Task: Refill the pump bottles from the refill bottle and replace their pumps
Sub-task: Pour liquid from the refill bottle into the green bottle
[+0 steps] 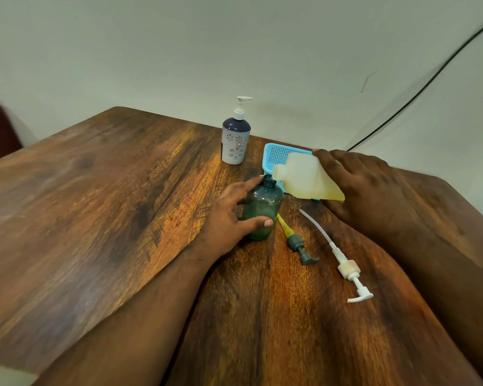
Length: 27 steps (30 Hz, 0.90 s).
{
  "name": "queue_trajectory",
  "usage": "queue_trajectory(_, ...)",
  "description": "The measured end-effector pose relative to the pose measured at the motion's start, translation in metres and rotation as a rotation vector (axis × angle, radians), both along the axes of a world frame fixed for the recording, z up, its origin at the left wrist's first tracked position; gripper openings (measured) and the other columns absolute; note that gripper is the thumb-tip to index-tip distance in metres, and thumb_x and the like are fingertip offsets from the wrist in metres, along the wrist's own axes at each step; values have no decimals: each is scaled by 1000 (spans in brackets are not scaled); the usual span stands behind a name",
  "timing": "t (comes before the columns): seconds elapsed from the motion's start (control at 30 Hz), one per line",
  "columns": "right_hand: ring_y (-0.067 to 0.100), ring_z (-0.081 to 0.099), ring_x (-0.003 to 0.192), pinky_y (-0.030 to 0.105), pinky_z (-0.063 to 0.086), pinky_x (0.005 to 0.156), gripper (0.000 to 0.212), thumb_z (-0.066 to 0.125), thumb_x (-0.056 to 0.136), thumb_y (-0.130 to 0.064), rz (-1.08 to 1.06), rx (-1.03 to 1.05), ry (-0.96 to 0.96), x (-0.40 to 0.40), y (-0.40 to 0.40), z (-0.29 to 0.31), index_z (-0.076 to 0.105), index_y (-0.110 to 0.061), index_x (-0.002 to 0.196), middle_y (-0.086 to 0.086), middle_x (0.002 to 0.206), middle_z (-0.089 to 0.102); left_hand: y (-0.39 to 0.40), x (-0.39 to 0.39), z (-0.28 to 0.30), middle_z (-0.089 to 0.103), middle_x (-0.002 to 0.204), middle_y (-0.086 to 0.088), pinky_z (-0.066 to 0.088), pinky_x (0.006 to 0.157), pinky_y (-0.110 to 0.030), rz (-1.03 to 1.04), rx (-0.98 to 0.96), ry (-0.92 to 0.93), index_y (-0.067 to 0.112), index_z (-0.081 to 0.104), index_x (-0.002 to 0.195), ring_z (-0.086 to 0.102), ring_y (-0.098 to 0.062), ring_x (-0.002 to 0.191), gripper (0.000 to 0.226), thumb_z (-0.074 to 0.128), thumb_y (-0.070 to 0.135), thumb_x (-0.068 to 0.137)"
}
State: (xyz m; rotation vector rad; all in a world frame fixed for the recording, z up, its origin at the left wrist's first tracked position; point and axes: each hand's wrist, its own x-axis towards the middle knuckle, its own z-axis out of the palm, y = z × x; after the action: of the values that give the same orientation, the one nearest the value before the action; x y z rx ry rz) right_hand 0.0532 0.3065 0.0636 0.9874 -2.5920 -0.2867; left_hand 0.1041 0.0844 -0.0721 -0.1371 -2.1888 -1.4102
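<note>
Pouring stage, seen from the head camera. At centre frame your left hand (229, 218) steadies the green pump bottle (261, 210), which stands upright on the wooden surface (95, 204). The fingers (251, 186) are spread around its left side, the forefinger reaching up to the open neck and the thumb wrapped across the lower body, so the bottle should not tip or slide while liquid arrives.

Just right of centre, your right hand (360, 185) grips the translucent refill bottle (304, 181) from above with fingers closed over its base end. You hold it tilted, spout toward the left and just over the green bottle's neck; the yellowish liquid lies pooled along the lower side. Whether a stream is running cannot be told.

Both removed pumps lie lower right of centre, clear of the pour: the grey pump (299, 245) just beside the green bottle, its tube tinted yellow, and the white pump (343, 266) further right.

A blue perforated tray (276, 154) lies behind the refill bottle. The floral pump bottle (236, 140), at upper centre near the wall, has its pump fitted.
</note>
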Motion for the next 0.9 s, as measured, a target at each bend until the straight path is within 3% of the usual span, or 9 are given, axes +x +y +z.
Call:
queue_trajectory(0.07, 30, 31, 139, 46, 32, 112, 83, 53, 90, -50, 1, -6, 0, 0, 0, -1, 6, -25, 153, 8, 156, 27, 0, 0, -1, 46, 130, 13, 55, 95, -36, 3, 4, 6, 51, 40, 138, 47, 3, 118, 82, 86, 31, 73)
queue_trajectory(0.2, 30, 32, 139, 45, 33, 112, 83, 58, 89, -45, 9, -25, 8, 0, 1, -3, 8, -24, 153, 9, 155, 29, -2, 0, -2, 47, 130, 11, 42, 90, -10, 18, -18, 21, 50, 40, 139, 42, 12, 116, 81, 85, 34, 73)
queue_trajectory(0.33, 29, 36, 136, 42, 35, 109, 82, 57, 89, -46, 21, -66, 8, 1, 2, -8, 12, -23, 153, 8, 154, 32, -2, 0, -2, 46, 129, 11, 49, 94, -20, -9, 21, 22, 50, 40, 139, 42, 11, 117, 81, 86, 32, 74)
queue_trajectory(0.43, 32, 40, 134, 44, 35, 109, 83, 62, 86, -46, 10, -145, -19, 3, 2, -16, 17, -23, 152, 9, 152, 37, -3, -1, -4, 47, 129, 12, 43, 89, -3, -2, 2, 32, 51, 40, 139, 41, 19, 116, 81, 85, 34, 74)
queue_trajectory(0.63, 37, 43, 130, 57, 41, 103, 84, 73, 81, -37, -18, -348, -63, 1, 2, -37, 27, -20, 150, 15, 146, 45, -3, -3, -4, 48, 134, 8, 38, 87, 2, 6, -5, 20, 49, 41, 138, 42, 11, 120, 81, 86, 31, 74)
queue_trajectory(0.8, 33, 48, 125, 51, 47, 98, 84, 77, 78, -30, -26, -444, -35, 2, 5, -63, 32, -21, 148, 12, 141, 50, -4, -1, -4, 43, 128, 25, 40, 86, 1, -2, -8, 29, 62, 37, 132, 39, 25, 114, 82, 85, 29, 75)
queue_trajectory(0.9, 30, 49, 122, 41, 44, 97, 84, 79, 74, -28, -53, -605, -74, 5, 6, -81, 36, -22, 146, 10, 139, 52, -3, 0, -2, 42, 128, 29, 46, 87, -7, 4, -12, 33, 63, 37, 131, 39, 24, 114, 82, 86, 28, 74)
